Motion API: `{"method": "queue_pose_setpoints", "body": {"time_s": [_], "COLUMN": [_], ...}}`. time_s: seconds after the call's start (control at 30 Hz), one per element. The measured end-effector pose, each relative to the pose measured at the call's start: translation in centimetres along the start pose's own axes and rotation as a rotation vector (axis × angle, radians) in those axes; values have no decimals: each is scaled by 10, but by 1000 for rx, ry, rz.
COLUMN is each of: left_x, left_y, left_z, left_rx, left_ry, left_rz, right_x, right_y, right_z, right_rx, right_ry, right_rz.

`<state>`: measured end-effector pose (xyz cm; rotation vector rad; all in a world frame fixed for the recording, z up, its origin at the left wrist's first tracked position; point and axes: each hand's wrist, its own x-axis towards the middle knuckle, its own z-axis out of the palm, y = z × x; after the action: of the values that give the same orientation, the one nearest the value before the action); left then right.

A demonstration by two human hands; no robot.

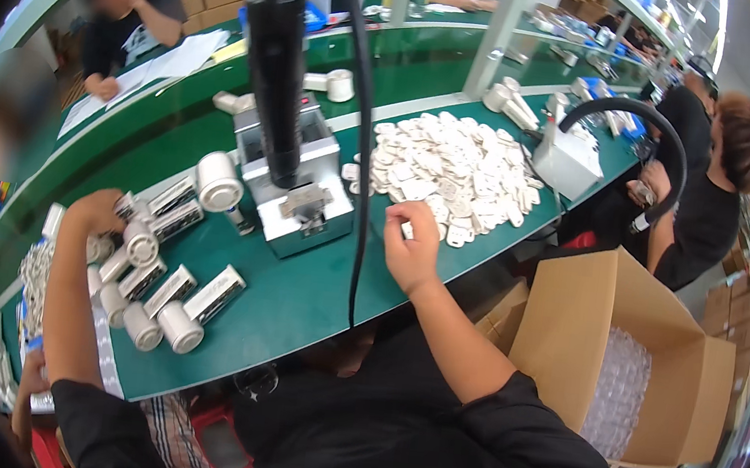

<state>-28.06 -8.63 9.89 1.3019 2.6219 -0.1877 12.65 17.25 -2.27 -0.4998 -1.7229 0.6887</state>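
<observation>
My left hand [98,212] reaches into a group of white handheld devices with round heads and box-shaped handles. Its fingers are closed round one white device [126,208], mostly hidden by the hand and its neighbours. Several more devices [173,289] lie on their sides in front of it. By the near edge of a large heap of flat white plastic covers [457,165], my right hand [414,250] is curled round a small white cover [407,229]. Between my hands stands a grey bench fixture [311,213], a black cylindrical tool [272,84] hanging over it.
A single device [218,181] stands left of the fixture. Black cable [355,260] hangs down past the green table's front edge. An open carton [567,334] with clear plastic trays sits at the right. A white box [568,164] stands beyond the heap. Other people work nearby.
</observation>
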Motion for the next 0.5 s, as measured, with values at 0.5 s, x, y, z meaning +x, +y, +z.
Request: {"method": "queue_pose_setpoints", "body": {"time_s": [0.5], "left_x": [10], "left_y": [-10], "left_z": [-42], "left_rx": [-13], "left_ry": [-200], "left_rz": [94], "right_x": [-6], "right_y": [7], "right_z": [2], "right_rx": [-28], "right_ry": [-4], "right_rz": [94]}}
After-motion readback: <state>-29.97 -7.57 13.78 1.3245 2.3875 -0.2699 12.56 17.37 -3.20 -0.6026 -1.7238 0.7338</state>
